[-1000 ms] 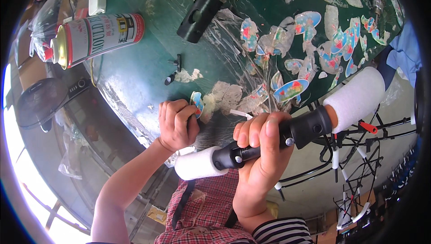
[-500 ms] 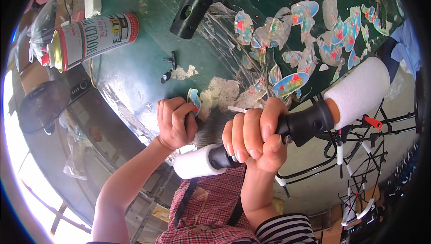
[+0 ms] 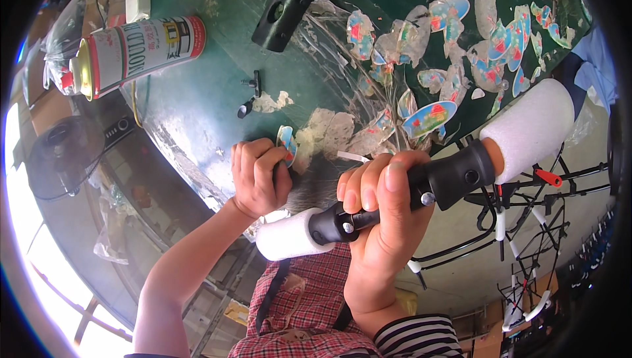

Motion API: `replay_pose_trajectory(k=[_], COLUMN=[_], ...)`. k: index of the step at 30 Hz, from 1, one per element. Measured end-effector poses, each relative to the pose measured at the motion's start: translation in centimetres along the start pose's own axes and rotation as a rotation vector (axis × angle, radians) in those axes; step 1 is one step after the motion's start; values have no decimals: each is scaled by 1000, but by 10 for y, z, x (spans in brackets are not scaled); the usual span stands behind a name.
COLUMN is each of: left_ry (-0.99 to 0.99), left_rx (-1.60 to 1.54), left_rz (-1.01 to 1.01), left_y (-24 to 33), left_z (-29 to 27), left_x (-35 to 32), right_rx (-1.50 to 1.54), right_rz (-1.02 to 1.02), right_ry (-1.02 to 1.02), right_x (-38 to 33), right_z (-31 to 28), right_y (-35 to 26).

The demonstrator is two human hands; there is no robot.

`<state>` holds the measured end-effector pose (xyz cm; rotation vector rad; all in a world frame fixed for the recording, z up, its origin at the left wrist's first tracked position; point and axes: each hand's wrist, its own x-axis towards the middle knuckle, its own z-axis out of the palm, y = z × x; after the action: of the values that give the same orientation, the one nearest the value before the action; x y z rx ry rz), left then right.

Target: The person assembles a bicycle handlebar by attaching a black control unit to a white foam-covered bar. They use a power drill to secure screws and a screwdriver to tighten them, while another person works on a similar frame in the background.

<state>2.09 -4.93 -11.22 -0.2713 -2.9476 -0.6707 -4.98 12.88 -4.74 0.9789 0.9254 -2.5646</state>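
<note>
My right hand is wrapped round a black bar that has a white foam roller at its far right end and a smaller white foam roller at its near left end. The bar slants over my lap at the table's near edge, with its bolt heads showing. Its thumb lies along the bar. My left hand is closed at the table edge, beside a peeled sticker. Something dark shows by its thumb, but what it holds is hidden.
The green table carries a black tube, a spray can, small black screws with knobs and many scattered stickers. Black metal frames stand at the right. A fan is at the left.
My right hand has turned on the bar: its thumb has swung up and more bolt heads show. The bar has shifted slightly right. My left hand stays nearly still.
</note>
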Motion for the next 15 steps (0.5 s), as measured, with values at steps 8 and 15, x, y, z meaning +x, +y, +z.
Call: replay_pose_trajectory(k=[8, 15], left_ry=[-1, 9], left_rx=[13, 6], left_rz=[7, 11], left_y=[-1, -2], left_z=[0, 2], left_x=[-1, -1], right_rx=[167, 207], right_rz=[45, 45], right_ry=[-625, -651], right_x=[31, 33], right_z=[-28, -29], right_y=[4, 7])
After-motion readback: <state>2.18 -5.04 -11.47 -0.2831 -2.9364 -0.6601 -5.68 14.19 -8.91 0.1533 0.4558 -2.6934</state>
